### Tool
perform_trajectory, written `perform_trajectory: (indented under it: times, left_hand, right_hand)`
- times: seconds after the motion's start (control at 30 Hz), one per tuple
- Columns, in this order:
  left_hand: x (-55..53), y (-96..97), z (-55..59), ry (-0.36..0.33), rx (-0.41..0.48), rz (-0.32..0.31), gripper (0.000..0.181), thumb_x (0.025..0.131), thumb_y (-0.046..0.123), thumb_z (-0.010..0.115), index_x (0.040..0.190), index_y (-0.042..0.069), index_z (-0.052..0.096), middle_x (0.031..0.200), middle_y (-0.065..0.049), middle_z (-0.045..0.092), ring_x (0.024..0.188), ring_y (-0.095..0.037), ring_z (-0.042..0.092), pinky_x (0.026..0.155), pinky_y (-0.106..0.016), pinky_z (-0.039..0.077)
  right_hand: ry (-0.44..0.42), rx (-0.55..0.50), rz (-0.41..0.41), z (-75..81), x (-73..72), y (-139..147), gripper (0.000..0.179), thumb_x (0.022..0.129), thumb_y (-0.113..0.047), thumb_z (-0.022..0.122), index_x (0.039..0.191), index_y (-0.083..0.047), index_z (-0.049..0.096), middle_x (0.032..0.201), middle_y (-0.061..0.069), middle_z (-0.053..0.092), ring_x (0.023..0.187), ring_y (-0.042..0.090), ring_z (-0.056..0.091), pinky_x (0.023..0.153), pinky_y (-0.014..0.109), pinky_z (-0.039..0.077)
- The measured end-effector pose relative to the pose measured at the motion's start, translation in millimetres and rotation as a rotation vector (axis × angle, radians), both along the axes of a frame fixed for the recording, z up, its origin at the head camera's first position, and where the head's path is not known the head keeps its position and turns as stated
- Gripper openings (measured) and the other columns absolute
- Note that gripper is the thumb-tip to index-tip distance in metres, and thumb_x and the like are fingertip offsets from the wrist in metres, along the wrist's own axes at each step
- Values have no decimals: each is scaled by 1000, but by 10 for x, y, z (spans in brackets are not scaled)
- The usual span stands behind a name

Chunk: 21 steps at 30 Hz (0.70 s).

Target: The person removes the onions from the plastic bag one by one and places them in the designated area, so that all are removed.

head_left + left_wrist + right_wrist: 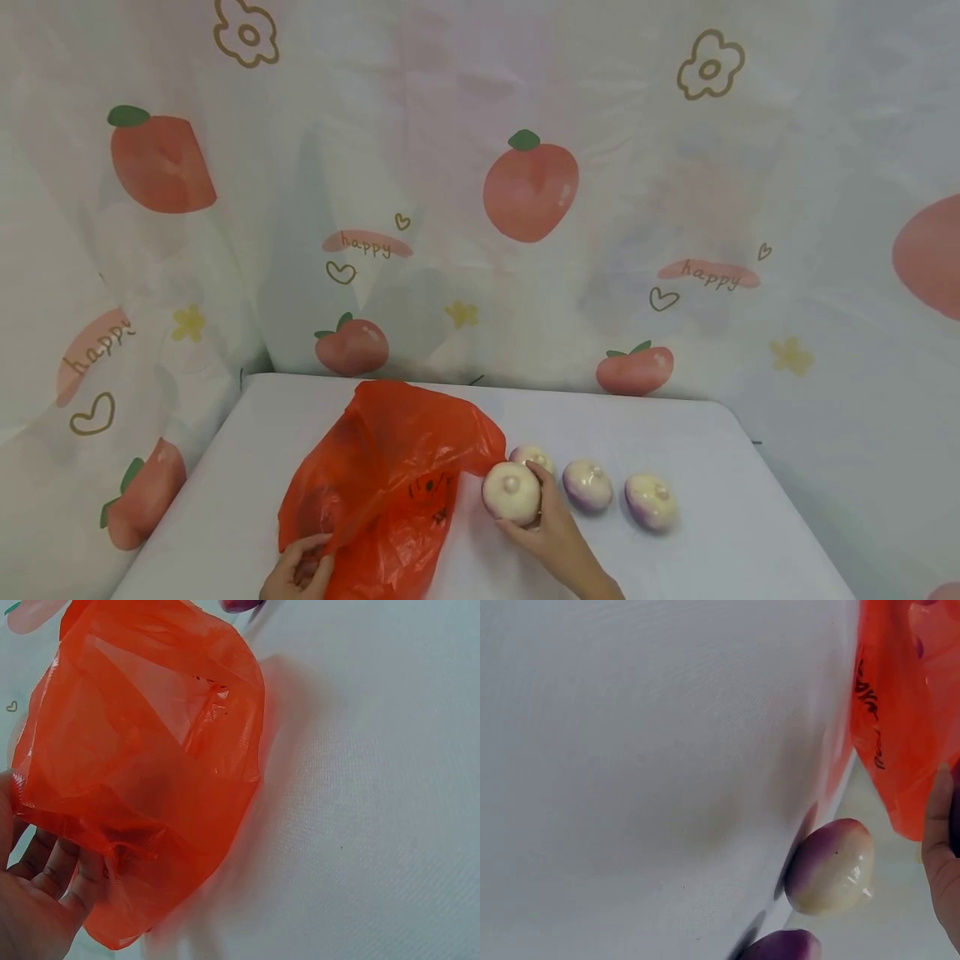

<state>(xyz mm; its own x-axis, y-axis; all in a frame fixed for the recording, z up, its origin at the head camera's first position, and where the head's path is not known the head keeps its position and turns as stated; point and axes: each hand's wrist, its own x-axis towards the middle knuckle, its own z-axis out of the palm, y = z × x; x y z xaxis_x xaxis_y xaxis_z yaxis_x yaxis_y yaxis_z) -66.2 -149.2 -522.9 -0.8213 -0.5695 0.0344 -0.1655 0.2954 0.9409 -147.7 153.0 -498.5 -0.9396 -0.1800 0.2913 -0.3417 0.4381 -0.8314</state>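
The right hand [558, 533] curls thumb and fingers around a glossy, round, cream-white turnip-like vegetable [510, 493] with a small knob facing up, holding it just beside the right edge of the bag; whether the two touch, I can't tell. The left hand [298, 571], its fingers bent, pinches the near left edge of that bag, a thin, see-through red-orange plastic one [397, 442] with black printing. The bag slumps across the table, bulging in places; dim, rounded dark patches show through its film, too blurred for me to name. Close behind the held piece sits a partly hidden cream vegetable [529, 455], and to the right, set apart, are two purple-and-cream ones [588, 486], all on the white-covered table [738, 517].
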Motion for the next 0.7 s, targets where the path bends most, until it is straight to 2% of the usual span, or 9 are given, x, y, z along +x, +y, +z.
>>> perform_trajectory:
  times: [0.07, 0.17, 0.37, 0.6, 0.7]
  left_hand:
    - [-3, 6, 0, 0, 5, 2, 18, 81, -1, 62, 97, 0, 68, 75, -7, 65, 54, -11, 54, 48, -24, 44]
    - [-5, 6, 0, -9, 9, -1, 18, 81, 0, 62, 97, -1, 68, 77, -8, 65, 55, -12, 55, 49, -24, 45]
    - [-8, 6, -4, -28, 11, 4, 19, 81, 0, 62, 98, -1, 68, 77, -7, 66, 54, -12, 54, 48, -24, 44]
    - [-5, 21, -4, -11, 9, 18, 18, 80, -1, 61, 97, -2, 69, 77, -8, 66, 53, -12, 53, 47, -25, 44]
    - [-1, 27, -2, -4, 7, 20, 18, 81, -2, 61, 97, -1, 69, 77, -9, 66, 52, -11, 53, 47, -25, 44]
  right_hand:
    - [14, -2, -2, -96, -43, 50, 86, 68, -18, 86, 134, 3, 34, 129, 18, 48, 106, 23, 51, 80, 26, 48]
    - [16, -26, -1, -117, -60, 93, 87, 69, -19, 85, 135, 3, 34, 130, 18, 48, 106, 23, 51, 79, 26, 49]
    - [6, 14, -44, -101, -84, 167, 86, 68, -20, 85, 135, 0, 35, 128, 14, 50, 107, 22, 51, 81, 28, 48]
    - [-27, 77, -110, -83, -89, 258, 84, 70, -24, 84, 136, -4, 35, 127, 14, 51, 107, 20, 52, 86, 36, 46]
    - [-1, 85, -116, -91, -91, 293, 82, 71, -25, 83, 135, -2, 37, 126, 13, 51, 109, 21, 51, 87, 38, 46]
